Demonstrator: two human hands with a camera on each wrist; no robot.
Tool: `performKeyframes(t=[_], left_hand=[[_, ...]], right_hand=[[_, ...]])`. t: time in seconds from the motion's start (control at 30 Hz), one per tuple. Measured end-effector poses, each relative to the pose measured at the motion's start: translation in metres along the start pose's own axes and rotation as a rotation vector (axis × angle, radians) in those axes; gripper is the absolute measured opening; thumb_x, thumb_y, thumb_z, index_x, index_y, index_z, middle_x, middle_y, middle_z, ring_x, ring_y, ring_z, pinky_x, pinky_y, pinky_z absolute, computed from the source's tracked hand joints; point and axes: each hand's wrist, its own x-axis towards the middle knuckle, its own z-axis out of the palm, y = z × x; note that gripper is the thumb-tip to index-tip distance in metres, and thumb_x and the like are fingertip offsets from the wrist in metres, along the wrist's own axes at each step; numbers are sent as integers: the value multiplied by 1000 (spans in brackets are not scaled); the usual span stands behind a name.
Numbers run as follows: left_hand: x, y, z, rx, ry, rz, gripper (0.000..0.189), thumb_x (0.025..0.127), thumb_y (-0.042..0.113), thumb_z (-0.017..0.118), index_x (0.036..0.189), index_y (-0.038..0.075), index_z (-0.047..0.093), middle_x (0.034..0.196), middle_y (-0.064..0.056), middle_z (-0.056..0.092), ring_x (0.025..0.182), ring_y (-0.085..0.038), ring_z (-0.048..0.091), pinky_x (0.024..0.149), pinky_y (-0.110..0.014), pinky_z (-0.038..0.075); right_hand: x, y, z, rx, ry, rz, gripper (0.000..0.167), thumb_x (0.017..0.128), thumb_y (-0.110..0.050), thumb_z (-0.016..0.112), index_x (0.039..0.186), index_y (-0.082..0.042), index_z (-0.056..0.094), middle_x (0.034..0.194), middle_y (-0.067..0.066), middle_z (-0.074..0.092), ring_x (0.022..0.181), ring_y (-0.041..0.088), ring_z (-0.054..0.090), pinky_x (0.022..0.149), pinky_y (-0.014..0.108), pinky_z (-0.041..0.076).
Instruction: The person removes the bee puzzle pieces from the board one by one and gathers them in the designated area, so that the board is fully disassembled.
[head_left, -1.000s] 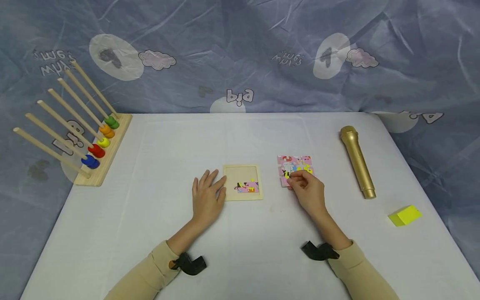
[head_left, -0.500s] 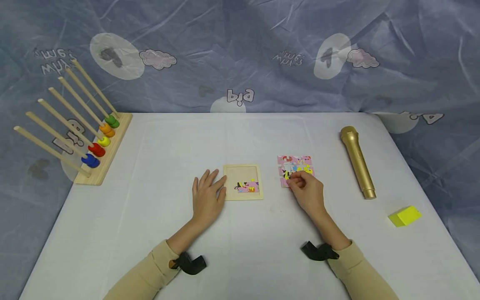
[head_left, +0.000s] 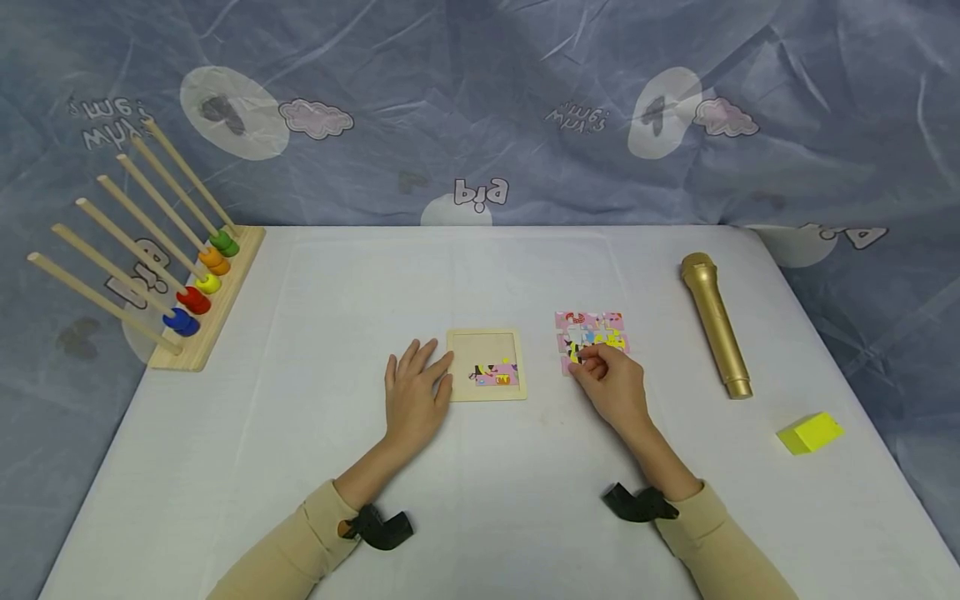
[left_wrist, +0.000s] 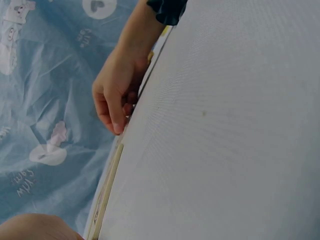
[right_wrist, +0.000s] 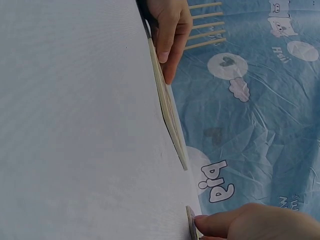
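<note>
My left hand (head_left: 415,398) lies flat with fingers spread, its fingertips on the left rim of a square wooden puzzle tray (head_left: 483,333). A few joined pink and yellow puzzle pieces (head_left: 498,375) sit in the tray's lower right. To its right, several pink picture pieces (head_left: 588,319) lie grouped in rows on the white table. My right hand (head_left: 617,387) is over their lower part, thumb and fingertips pinching a puzzle piece (right_wrist: 190,220) at the group's near left corner. The fingers hide part of the group. In the right wrist view, the thumb presses against that piece's edge.
A wooden peg rack (head_left: 217,321) with coloured beads stands at the table's left edge. On the right lie a gold toy microphone (head_left: 716,325) and a yellow block (head_left: 810,432). A patterned blue-grey cloth (head_left: 480,108) hangs behind the table.
My right hand has shifted slightly left at the near corner of the grouped pieces, fingertips still together. My left hand and the tray have stayed in place.
</note>
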Motion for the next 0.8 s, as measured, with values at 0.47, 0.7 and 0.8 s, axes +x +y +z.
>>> performKeyframes(t=[0.47,0.7,0.8], left_hand=[[0,1,0,-5,-2,-7,33,91,13,64,123,9,69,143,-14,53,142,-36,36,115,-63,14],[0,0,0,-4,6,1,32,91,13,65,123,9,69,143,-15,54,141,-36,37,115,-64,15],[0,0,1,0,10,6,32,91,13,65,122,9,69,142,-15,54,141,-36,37,114,-64,15]], right_hand=[[1,0,0,-29,-23,-10,17,78,-7,80,91,0,72,70,7,61,60,8,47,56,19,38],[0,-1,-1,-7,-4,-9,17,79,-8,80,91,0,72,71,7,62,61,9,49,56,17,39],[0,-1,-2,61,52,-2,14,80,-5,78,91,1,72,72,8,63,61,8,50,56,13,38]])
